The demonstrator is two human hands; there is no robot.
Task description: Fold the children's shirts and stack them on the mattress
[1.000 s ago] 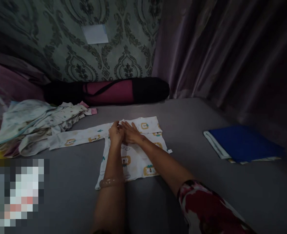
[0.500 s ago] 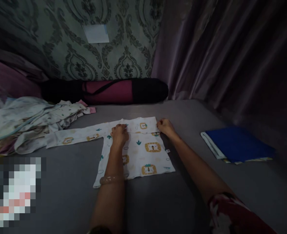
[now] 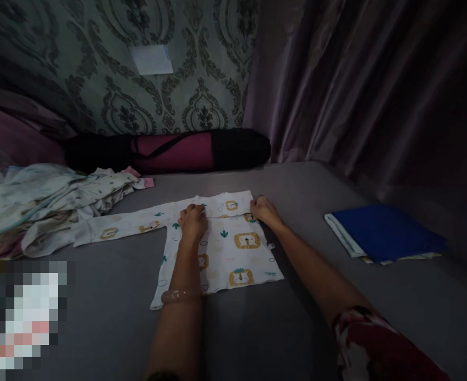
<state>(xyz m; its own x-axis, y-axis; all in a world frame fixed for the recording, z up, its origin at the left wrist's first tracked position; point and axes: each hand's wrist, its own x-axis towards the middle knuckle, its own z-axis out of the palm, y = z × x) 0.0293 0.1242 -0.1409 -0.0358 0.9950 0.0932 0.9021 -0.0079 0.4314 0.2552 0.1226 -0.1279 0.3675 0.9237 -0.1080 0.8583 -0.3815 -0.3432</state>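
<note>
A small white long-sleeved shirt (image 3: 231, 262) with lion faces and green leaves lies spread on the grey bed surface. Its left sleeve (image 3: 116, 226) stretches out to the left, while the right sleeve (image 3: 217, 205) is folded back across the top of the body. My left hand (image 3: 194, 219) has its fingers bent and closed on the cloth near the upper middle. At the folded sleeve's right edge, my right hand (image 3: 264, 210) pinches the fabric. Its fingertips are partly hidden by the hand itself.
A heap of crumpled clothes (image 3: 62, 198) lies at the left, touching the outstretched sleeve's end. Folded blue cloth (image 3: 384, 233) sits on the right. Along the patterned wall rests a long black and magenta bag (image 3: 173, 152). A purple curtain (image 3: 308, 79) hangs at the right.
My right hand has shifted slightly left and down at the folded sleeve's edge. The left hand stays on the cloth, and the whole view has moved a little.
</note>
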